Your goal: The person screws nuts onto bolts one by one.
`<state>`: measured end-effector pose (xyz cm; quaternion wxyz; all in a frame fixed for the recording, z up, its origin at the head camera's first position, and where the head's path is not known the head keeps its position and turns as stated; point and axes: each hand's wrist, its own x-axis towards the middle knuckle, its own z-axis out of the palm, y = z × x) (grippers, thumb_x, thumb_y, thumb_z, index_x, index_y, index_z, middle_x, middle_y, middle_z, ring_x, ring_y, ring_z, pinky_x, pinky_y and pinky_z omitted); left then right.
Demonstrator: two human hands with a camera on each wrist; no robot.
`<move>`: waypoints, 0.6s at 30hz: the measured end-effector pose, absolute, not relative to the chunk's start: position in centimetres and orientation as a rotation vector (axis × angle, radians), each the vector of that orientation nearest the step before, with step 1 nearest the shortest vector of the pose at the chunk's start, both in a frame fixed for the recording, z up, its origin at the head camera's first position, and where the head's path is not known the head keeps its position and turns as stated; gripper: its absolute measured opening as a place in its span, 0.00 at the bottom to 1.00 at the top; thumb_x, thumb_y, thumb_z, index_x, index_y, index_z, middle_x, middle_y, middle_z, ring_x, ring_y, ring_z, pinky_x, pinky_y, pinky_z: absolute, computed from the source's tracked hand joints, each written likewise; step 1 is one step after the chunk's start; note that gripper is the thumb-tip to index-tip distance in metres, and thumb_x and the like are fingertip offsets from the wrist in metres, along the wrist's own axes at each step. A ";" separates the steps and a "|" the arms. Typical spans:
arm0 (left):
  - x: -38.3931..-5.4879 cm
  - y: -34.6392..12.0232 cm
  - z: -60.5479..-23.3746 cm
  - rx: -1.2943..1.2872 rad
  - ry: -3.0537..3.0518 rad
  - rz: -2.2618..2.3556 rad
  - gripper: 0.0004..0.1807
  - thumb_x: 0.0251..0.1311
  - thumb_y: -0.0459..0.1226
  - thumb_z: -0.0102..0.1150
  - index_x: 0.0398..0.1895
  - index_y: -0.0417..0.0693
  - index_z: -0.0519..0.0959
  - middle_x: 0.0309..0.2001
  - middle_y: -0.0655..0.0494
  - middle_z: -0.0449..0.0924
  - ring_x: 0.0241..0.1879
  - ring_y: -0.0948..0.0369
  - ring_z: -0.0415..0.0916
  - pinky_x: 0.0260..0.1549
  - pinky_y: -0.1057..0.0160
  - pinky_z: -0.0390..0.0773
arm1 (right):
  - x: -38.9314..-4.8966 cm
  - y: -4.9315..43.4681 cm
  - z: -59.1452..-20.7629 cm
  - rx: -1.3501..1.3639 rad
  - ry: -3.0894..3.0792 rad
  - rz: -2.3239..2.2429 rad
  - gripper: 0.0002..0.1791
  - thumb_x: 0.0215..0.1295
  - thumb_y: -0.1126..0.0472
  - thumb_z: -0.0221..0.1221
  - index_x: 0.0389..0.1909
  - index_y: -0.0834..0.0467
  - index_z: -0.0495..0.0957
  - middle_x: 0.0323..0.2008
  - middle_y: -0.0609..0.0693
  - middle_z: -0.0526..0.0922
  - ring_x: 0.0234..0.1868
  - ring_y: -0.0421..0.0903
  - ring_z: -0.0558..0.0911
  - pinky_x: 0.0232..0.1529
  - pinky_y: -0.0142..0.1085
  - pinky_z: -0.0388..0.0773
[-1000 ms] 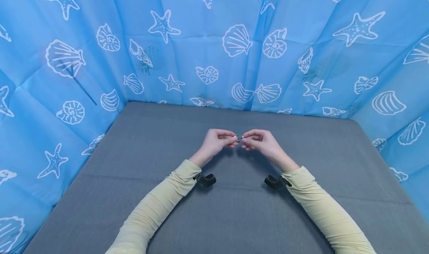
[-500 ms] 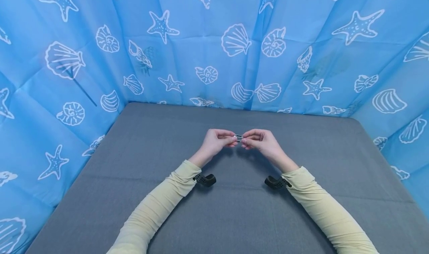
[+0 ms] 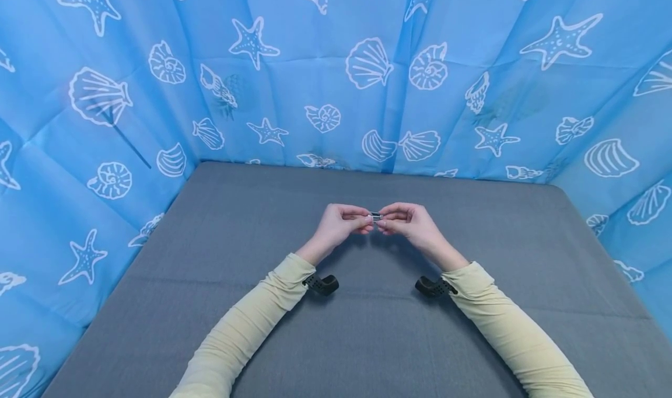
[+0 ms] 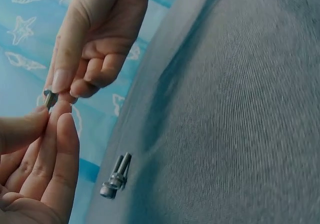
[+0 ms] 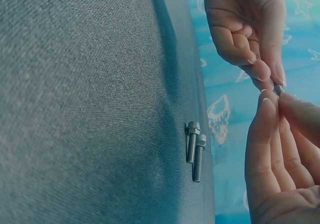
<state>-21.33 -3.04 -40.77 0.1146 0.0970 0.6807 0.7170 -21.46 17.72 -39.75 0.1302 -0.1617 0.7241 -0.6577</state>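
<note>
Fingertip to fingertip, my left hand [image 3: 338, 226] and right hand [image 3: 412, 223] meet above the grey tabletop. Between them is a small metal bolt [image 4: 49, 100], mostly covered by the fingers. The left thumb and fingers pinch one end, and the right thumb and forefinger pinch the other. Only a short bit of the bolt [image 5: 278, 89] shows in the right wrist view. Its full shape, and whether a nut is on it, I cannot tell. Two silver bolts [image 4: 117, 176] with nuts near their heads lie side by side on the tabletop.
A grey cloth-covered table [image 3: 378, 339] spreads beneath both arms. Blue curtains [image 3: 325, 83] with white shells and starfish stand along its back and sides. A dark wrist mount [image 3: 321, 284] hangs at the left cuff, another mount [image 3: 434, 286] at the right cuff.
Both hands keep their pinch at nearly the same spot. The left fingertips have shifted very slightly right and down; the head view has tilted a little.
</note>
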 end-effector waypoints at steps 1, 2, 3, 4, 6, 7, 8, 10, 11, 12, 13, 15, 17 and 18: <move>-21.3 -3.0 -40.7 0.291 2.018 2.088 0.11 0.59 0.31 0.64 0.42 0.32 0.82 0.34 0.41 0.84 0.35 0.50 0.84 0.42 0.48 0.82 | -21.4 17.7 -39.7 -0.465 2.107 -1.910 0.16 0.63 0.68 0.62 0.48 0.74 0.75 0.38 0.67 0.82 0.40 0.58 0.84 0.45 0.55 0.79; -21.3 -3.0 -40.7 0.299 2.046 2.072 0.10 0.59 0.30 0.64 0.41 0.32 0.82 0.33 0.41 0.84 0.34 0.50 0.84 0.40 0.49 0.83 | -21.4 17.7 -39.7 -0.459 2.115 -1.903 0.16 0.63 0.67 0.62 0.47 0.73 0.75 0.38 0.68 0.82 0.40 0.58 0.84 0.45 0.55 0.80; -21.3 -3.0 -40.7 0.308 2.075 2.055 0.10 0.59 0.30 0.64 0.41 0.32 0.82 0.32 0.42 0.84 0.33 0.50 0.84 0.39 0.50 0.84 | -21.4 17.7 -39.7 -0.456 2.135 -1.885 0.16 0.63 0.66 0.63 0.47 0.73 0.76 0.38 0.68 0.82 0.39 0.58 0.84 0.44 0.54 0.81; -21.3 -2.9 -40.7 0.319 2.103 2.036 0.09 0.59 0.30 0.64 0.40 0.32 0.82 0.32 0.42 0.84 0.33 0.50 0.84 0.37 0.52 0.84 | -21.4 17.7 -39.7 -0.453 2.155 -1.865 0.16 0.64 0.64 0.63 0.46 0.73 0.77 0.37 0.68 0.82 0.38 0.58 0.84 0.43 0.53 0.81; -21.3 -2.9 -40.7 0.338 2.147 2.009 0.08 0.59 0.30 0.64 0.39 0.33 0.83 0.30 0.43 0.84 0.32 0.51 0.84 0.36 0.53 0.85 | -21.5 17.7 -39.7 -0.443 2.186 -1.817 0.17 0.65 0.61 0.62 0.45 0.73 0.78 0.35 0.68 0.82 0.36 0.58 0.84 0.41 0.52 0.82; -21.4 -2.8 -40.7 0.345 2.156 2.009 0.08 0.59 0.30 0.64 0.39 0.32 0.83 0.30 0.43 0.84 0.32 0.51 0.84 0.35 0.52 0.85 | -21.5 17.8 -39.6 -0.441 2.201 -1.787 0.18 0.65 0.60 0.62 0.45 0.73 0.78 0.35 0.69 0.82 0.36 0.57 0.84 0.40 0.52 0.82; -21.4 -2.8 -40.7 0.351 2.165 2.011 0.08 0.59 0.30 0.64 0.39 0.32 0.82 0.30 0.44 0.84 0.31 0.51 0.84 0.36 0.52 0.85 | -21.5 17.8 -39.7 -0.438 2.208 -1.763 0.18 0.65 0.59 0.62 0.45 0.72 0.77 0.36 0.69 0.82 0.35 0.56 0.84 0.39 0.52 0.82; -21.5 -2.7 -40.8 0.353 2.171 2.023 0.08 0.59 0.30 0.64 0.39 0.31 0.82 0.29 0.45 0.85 0.32 0.50 0.84 0.36 0.50 0.84 | -21.5 18.0 -39.7 -0.436 2.189 -1.746 0.19 0.66 0.60 0.61 0.48 0.73 0.76 0.38 0.70 0.81 0.36 0.55 0.84 0.40 0.52 0.82; -21.5 -2.6 -40.8 0.351 2.171 2.033 0.08 0.59 0.29 0.64 0.39 0.31 0.82 0.29 0.45 0.84 0.32 0.49 0.84 0.36 0.50 0.84 | -21.5 18.1 -39.6 -0.435 2.170 -1.752 0.19 0.66 0.62 0.61 0.49 0.73 0.74 0.40 0.72 0.81 0.37 0.55 0.84 0.42 0.53 0.82; -21.5 -2.6 -40.8 0.347 2.170 2.042 0.09 0.59 0.29 0.63 0.39 0.30 0.82 0.29 0.44 0.84 0.32 0.49 0.84 0.36 0.50 0.84 | -21.5 18.1 -39.6 -0.439 2.148 -1.764 0.19 0.66 0.64 0.61 0.51 0.73 0.73 0.41 0.73 0.80 0.38 0.54 0.84 0.43 0.53 0.81; -21.6 -2.6 -40.8 0.344 2.170 2.049 0.09 0.59 0.29 0.63 0.39 0.30 0.82 0.29 0.44 0.84 0.32 0.48 0.84 0.36 0.50 0.84 | -21.5 18.2 -39.6 -0.443 2.126 -1.782 0.19 0.65 0.66 0.61 0.52 0.72 0.72 0.43 0.74 0.78 0.40 0.54 0.84 0.45 0.54 0.80; -21.6 -2.5 -40.9 0.340 2.174 2.053 0.08 0.59 0.28 0.63 0.39 0.30 0.81 0.29 0.44 0.84 0.32 0.48 0.84 0.35 0.51 0.85 | -21.5 18.3 -39.6 -0.450 2.090 -1.825 0.19 0.65 0.68 0.60 0.53 0.72 0.71 0.45 0.76 0.77 0.41 0.54 0.84 0.47 0.55 0.79; -21.6 -2.4 -40.9 0.345 2.171 2.054 0.08 0.59 0.28 0.63 0.39 0.29 0.81 0.29 0.43 0.84 0.32 0.49 0.84 0.35 0.51 0.85 | -21.5 18.3 -39.5 -0.457 2.077 -1.851 0.18 0.65 0.69 0.60 0.52 0.72 0.71 0.45 0.77 0.76 0.42 0.56 0.84 0.48 0.57 0.78; -21.5 -2.3 -40.9 0.349 2.170 2.053 0.08 0.59 0.28 0.63 0.39 0.29 0.81 0.29 0.43 0.84 0.31 0.49 0.84 0.35 0.51 0.84 | -21.4 18.3 -39.5 -0.456 2.083 -1.853 0.17 0.64 0.69 0.60 0.51 0.72 0.72 0.45 0.76 0.77 0.42 0.57 0.84 0.48 0.57 0.77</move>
